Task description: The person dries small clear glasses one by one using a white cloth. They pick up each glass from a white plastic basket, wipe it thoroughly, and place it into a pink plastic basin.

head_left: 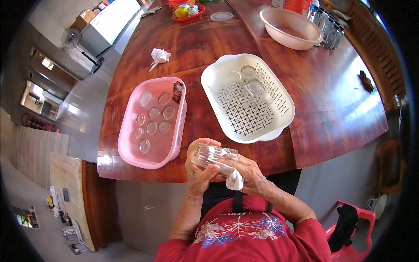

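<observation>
A clear drinking glass (pixel 208 153) lies tilted on its side in front of my chest, near the table's front edge. My left hand (pixel 197 170) is closed around its left end. My right hand (pixel 252 174) grips a white cloth (pixel 235 180) at the glass's right end; its fingertips are partly hidden there, so I cannot tell how far they reach inside. Left of the hands, a pink basin (pixel 150 163) holds several small round clear glass pieces (pixel 151 128) and a dark packet (pixel 177 91). Ahead, a white perforated basket (pixel 218 118) contains a few clear glasses (pixel 254 88) at its far end.
A crumpled white tissue (pixel 159 56) rests on the wooden table (pixel 196 48) behind the pink basin. Toward the far right are a large pale basin (pixel 291 30) and several clear bottles (pixel 331 32). A red fruit bowl (pixel 189 14) and a clear lid (pixel 221 16) lie at the far side.
</observation>
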### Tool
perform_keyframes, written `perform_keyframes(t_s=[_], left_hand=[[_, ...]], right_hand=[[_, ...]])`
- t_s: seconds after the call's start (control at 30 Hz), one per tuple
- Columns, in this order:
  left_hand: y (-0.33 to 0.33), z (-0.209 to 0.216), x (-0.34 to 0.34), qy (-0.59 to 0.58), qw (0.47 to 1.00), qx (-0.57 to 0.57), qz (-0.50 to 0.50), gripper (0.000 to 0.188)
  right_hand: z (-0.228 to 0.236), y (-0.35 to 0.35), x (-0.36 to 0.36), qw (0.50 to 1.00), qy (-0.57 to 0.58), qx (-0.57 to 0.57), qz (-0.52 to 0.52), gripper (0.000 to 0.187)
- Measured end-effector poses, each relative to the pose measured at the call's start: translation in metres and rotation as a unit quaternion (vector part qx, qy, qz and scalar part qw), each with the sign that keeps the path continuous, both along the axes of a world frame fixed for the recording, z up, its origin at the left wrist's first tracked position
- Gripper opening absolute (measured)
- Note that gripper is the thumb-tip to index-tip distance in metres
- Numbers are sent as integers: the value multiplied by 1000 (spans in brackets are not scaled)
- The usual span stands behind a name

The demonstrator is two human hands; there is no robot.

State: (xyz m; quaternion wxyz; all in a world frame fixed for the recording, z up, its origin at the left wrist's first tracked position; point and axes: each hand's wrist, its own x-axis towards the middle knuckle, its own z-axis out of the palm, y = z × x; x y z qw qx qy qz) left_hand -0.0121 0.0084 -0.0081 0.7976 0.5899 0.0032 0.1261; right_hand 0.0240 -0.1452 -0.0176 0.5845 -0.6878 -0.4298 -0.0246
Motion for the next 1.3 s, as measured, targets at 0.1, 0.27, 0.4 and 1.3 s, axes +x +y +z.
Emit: perform_keyframes(t_s=[0.1, 0.27, 0.4, 1.3], left_hand=[[5, 8, 3, 11, 996, -62, -63, 68], [9, -1, 5, 94, 992, 81, 5, 53], [5, -13, 4, 21, 999, 37, 17, 56], [1, -13, -6, -14, 996, 11, -85, 73]], right_hand=[[-5, -7, -2, 986, -114, -103, -65, 57], [-11, -3, -9, 991, -76, -98, -45, 66], [-10, -1, -7, 966, 221, 58, 120, 59], [1, -32, -15, 673, 671, 208, 232, 54]])
